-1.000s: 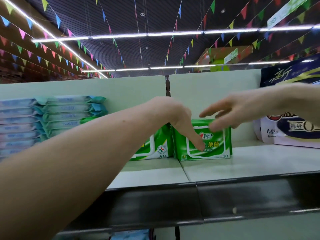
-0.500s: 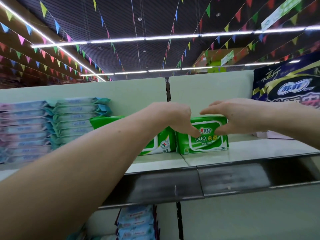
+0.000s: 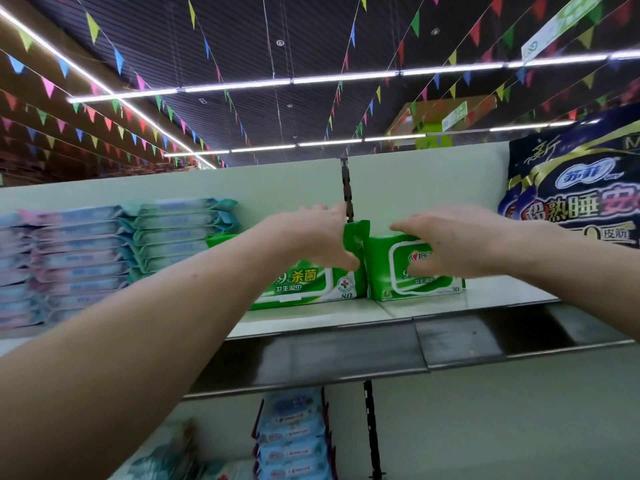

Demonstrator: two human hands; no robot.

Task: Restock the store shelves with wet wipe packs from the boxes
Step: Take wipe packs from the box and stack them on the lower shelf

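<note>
place: shop | evidence: stocked shelf (image 3: 485, 296); wipe packs (image 3: 301, 285) (retail-wrapped); bunting (image 3: 117, 60) under strip lights (image 3: 343, 77)

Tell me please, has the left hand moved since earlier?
Yes: the left hand moved left, from the front of the small pack to the shelf upright.

The larger green wipe pack (image 3: 304, 284) reads "杀菌", "卫生湿巾" and "80". The smaller green pack (image 3: 433, 287) beside it shows "30", its other print partly hidden. The dark blue bag (image 3: 571, 199) carries "苏菲" and "熟睡".
</note>
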